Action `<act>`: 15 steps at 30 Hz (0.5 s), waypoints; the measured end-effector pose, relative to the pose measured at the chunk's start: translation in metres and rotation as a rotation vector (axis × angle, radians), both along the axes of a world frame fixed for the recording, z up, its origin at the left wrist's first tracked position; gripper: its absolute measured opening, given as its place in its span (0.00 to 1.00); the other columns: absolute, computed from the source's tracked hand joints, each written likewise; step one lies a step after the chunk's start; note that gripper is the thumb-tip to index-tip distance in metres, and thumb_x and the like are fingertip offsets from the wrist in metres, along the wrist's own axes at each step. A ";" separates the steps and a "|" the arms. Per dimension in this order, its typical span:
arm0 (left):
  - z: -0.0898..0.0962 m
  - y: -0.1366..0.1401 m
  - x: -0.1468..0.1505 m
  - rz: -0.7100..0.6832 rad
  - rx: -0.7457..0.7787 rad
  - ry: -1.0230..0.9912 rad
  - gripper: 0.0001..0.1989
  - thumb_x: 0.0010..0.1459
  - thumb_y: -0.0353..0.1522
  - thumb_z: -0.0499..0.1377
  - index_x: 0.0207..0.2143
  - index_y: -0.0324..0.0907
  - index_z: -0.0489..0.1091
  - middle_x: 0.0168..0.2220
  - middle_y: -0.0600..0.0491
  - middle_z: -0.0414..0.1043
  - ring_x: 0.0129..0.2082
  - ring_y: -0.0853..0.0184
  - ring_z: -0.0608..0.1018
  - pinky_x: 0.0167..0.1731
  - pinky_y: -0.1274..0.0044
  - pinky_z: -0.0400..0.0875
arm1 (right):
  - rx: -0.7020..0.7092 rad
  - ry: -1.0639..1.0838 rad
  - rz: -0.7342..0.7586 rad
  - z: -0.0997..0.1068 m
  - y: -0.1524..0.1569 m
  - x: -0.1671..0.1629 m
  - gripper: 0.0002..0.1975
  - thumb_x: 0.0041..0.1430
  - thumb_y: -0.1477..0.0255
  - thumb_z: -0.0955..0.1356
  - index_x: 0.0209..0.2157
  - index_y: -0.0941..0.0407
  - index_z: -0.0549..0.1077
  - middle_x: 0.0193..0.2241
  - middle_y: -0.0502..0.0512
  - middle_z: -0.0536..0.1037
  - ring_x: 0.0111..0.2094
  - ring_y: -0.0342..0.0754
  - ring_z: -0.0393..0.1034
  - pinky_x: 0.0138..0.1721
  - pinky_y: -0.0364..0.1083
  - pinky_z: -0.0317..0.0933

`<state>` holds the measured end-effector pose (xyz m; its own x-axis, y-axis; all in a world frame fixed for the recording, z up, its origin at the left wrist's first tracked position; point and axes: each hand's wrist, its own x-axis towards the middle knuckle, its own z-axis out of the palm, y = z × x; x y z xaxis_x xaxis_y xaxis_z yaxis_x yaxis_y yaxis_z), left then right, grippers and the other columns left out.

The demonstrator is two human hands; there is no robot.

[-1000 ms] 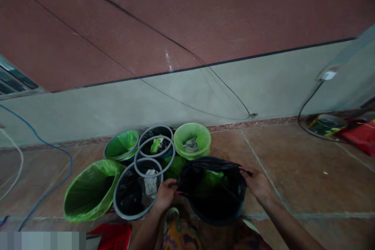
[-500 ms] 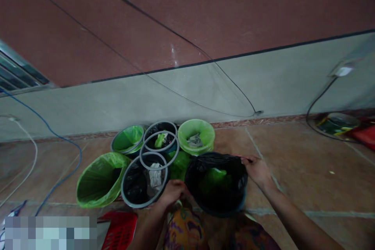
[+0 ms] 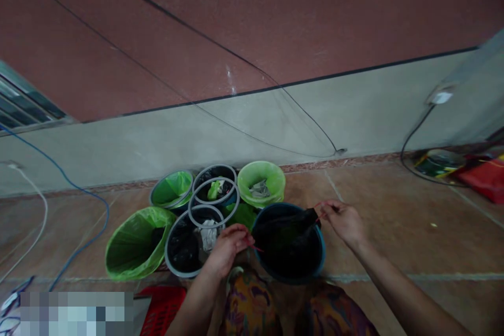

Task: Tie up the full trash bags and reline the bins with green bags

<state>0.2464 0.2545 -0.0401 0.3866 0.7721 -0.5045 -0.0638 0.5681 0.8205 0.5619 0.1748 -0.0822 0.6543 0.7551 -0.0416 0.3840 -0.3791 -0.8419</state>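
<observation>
Tiled floor point(image 3: 394, 231) beneath a two-toned wall point(image 3: 315, 121), with lined bins point(image 3: 122, 257) clustered to my left. The black bag point(image 3: 289, 220) lies inside the dark bin point(image 3: 323, 258) before my knees point(image 3: 252, 302), its edge bunched at the bin's right side. My right hand point(image 3: 342, 222) pinches a red drawstring point(image 3: 319, 216) there; my left hand point(image 3: 230, 248) holds a red strand point(image 3: 257, 248) between its fingertips, near the left rim. The film should prove light, limp and slightly slippery, the cord liable to tear; the gathered edge probably offers the firmest hold.
</observation>
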 end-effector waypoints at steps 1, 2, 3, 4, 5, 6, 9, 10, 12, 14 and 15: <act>0.008 0.000 0.004 -0.007 0.016 -0.033 0.14 0.41 0.34 0.67 0.31 0.38 0.70 0.26 0.53 0.74 0.29 0.68 0.77 0.39 0.73 0.71 | -0.005 0.018 0.023 0.006 0.001 -0.003 0.18 0.53 0.57 0.63 0.31 0.56 0.76 0.22 0.54 0.78 0.22 0.47 0.71 0.25 0.43 0.60; 0.016 0.001 0.009 -0.023 0.031 -0.055 0.15 0.41 0.34 0.67 0.31 0.38 0.70 0.26 0.53 0.73 0.29 0.69 0.77 0.39 0.73 0.71 | -0.004 0.031 0.048 0.013 0.003 -0.007 0.18 0.54 0.57 0.63 0.31 0.56 0.76 0.22 0.54 0.78 0.23 0.46 0.71 0.25 0.43 0.60; 0.024 0.002 0.014 -0.050 0.049 -0.060 0.16 0.42 0.35 0.67 0.32 0.38 0.70 0.27 0.54 0.73 0.28 0.69 0.77 0.38 0.73 0.71 | 0.002 0.034 0.073 0.020 0.005 -0.011 0.18 0.54 0.57 0.62 0.30 0.56 0.76 0.22 0.53 0.78 0.23 0.46 0.70 0.25 0.43 0.59; 0.030 0.003 0.019 -0.082 0.070 -0.046 0.16 0.42 0.37 0.67 0.33 0.38 0.70 0.27 0.53 0.73 0.28 0.69 0.76 0.37 0.73 0.71 | 0.004 0.025 0.102 0.027 0.007 -0.016 0.18 0.55 0.57 0.62 0.29 0.56 0.75 0.21 0.53 0.77 0.22 0.46 0.70 0.24 0.42 0.59; 0.036 0.004 0.025 -0.113 0.094 -0.014 0.17 0.42 0.38 0.67 0.33 0.38 0.70 0.27 0.53 0.72 0.27 0.70 0.76 0.35 0.74 0.71 | 0.001 0.012 0.133 0.034 0.010 -0.021 0.18 0.56 0.58 0.62 0.27 0.56 0.75 0.20 0.52 0.76 0.22 0.45 0.69 0.24 0.42 0.58; 0.040 0.005 0.031 -0.139 0.122 0.032 0.17 0.43 0.39 0.67 0.33 0.38 0.70 0.27 0.54 0.72 0.25 0.71 0.75 0.32 0.76 0.70 | -0.006 -0.001 0.167 0.041 0.012 -0.026 0.18 0.56 0.58 0.61 0.25 0.55 0.74 0.19 0.52 0.75 0.21 0.45 0.68 0.23 0.42 0.57; 0.045 0.008 0.047 -0.212 0.244 0.195 0.15 0.46 0.40 0.63 0.30 0.37 0.70 0.23 0.55 0.70 0.21 0.74 0.71 0.25 0.80 0.66 | -0.021 -0.015 0.254 0.060 0.019 -0.038 0.15 0.56 0.61 0.61 0.27 0.54 0.74 0.19 0.50 0.75 0.22 0.44 0.69 0.23 0.42 0.56; 0.046 0.009 0.052 -0.248 0.289 0.243 0.14 0.48 0.40 0.62 0.29 0.37 0.70 0.23 0.55 0.69 0.20 0.74 0.70 0.23 0.80 0.64 | -0.023 -0.022 0.268 0.066 0.020 -0.041 0.14 0.56 0.62 0.61 0.28 0.54 0.74 0.20 0.50 0.75 0.22 0.45 0.70 0.24 0.42 0.57; 0.048 0.011 0.061 -0.348 0.402 0.361 0.11 0.50 0.38 0.59 0.25 0.38 0.69 0.20 0.56 0.68 0.18 0.75 0.68 0.21 0.81 0.61 | -0.046 -0.066 0.291 0.078 0.021 -0.048 0.13 0.56 0.64 0.62 0.28 0.54 0.75 0.20 0.50 0.76 0.23 0.45 0.70 0.25 0.42 0.57; 0.054 0.013 0.068 -0.481 0.532 0.462 0.09 0.51 0.35 0.57 0.22 0.40 0.69 0.18 0.57 0.66 0.17 0.74 0.68 0.21 0.81 0.60 | -0.064 -0.095 0.334 0.089 0.020 -0.054 0.13 0.57 0.66 0.61 0.27 0.54 0.74 0.20 0.50 0.75 0.23 0.44 0.70 0.25 0.42 0.56; 0.058 0.014 0.071 -0.538 0.597 0.483 0.09 0.51 0.34 0.56 0.21 0.40 0.68 0.18 0.57 0.67 0.18 0.73 0.68 0.22 0.80 0.60 | -0.057 -0.086 0.365 0.095 0.019 -0.058 0.13 0.57 0.66 0.61 0.27 0.54 0.74 0.20 0.50 0.75 0.22 0.44 0.69 0.25 0.42 0.56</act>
